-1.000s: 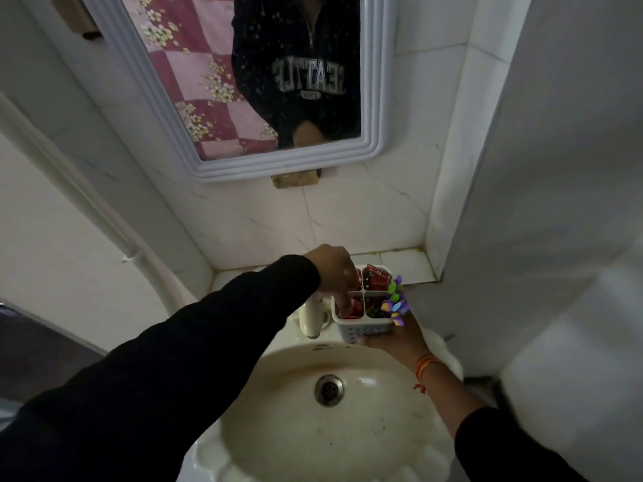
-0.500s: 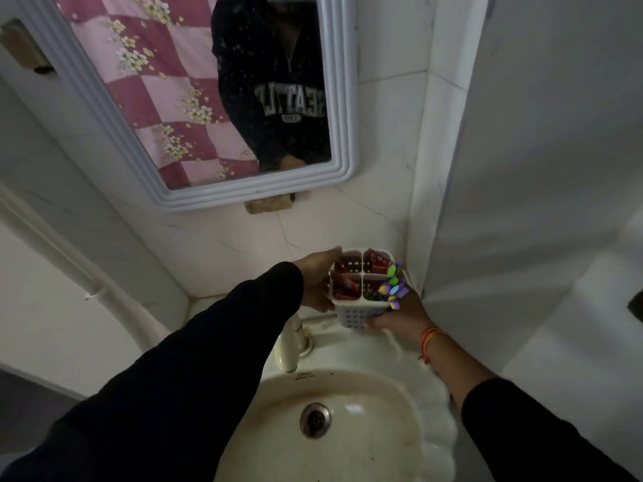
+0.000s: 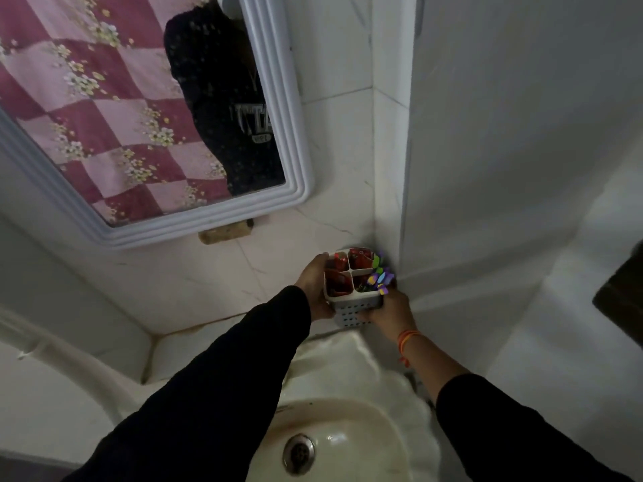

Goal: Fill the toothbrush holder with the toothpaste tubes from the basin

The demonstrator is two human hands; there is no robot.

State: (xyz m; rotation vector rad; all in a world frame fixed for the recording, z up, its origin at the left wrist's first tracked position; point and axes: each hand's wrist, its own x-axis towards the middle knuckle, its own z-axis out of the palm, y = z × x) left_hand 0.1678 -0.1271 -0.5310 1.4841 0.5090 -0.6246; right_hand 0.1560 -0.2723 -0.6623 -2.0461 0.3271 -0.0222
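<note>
Full holder held up in the wall corner, above the basin.
My left hand (image 3: 313, 288) and right hand (image 3: 389, 307) are both clamped on the white toothbrush holder (image 3: 355, 307); if my grip slackens it could tip, spilling the red toothpaste tubes (image 3: 358, 257) crammed into its compartments into the basin (image 3: 348, 443).

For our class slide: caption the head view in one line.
Both hands, left hand and right hand, hold the toothbrush holder, packed with red toothpaste tubes.

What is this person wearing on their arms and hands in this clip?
Both arms are in long black sleeves. The left hand is bare. The right hand is bare too, with an orange thread band round the wrist.
</note>
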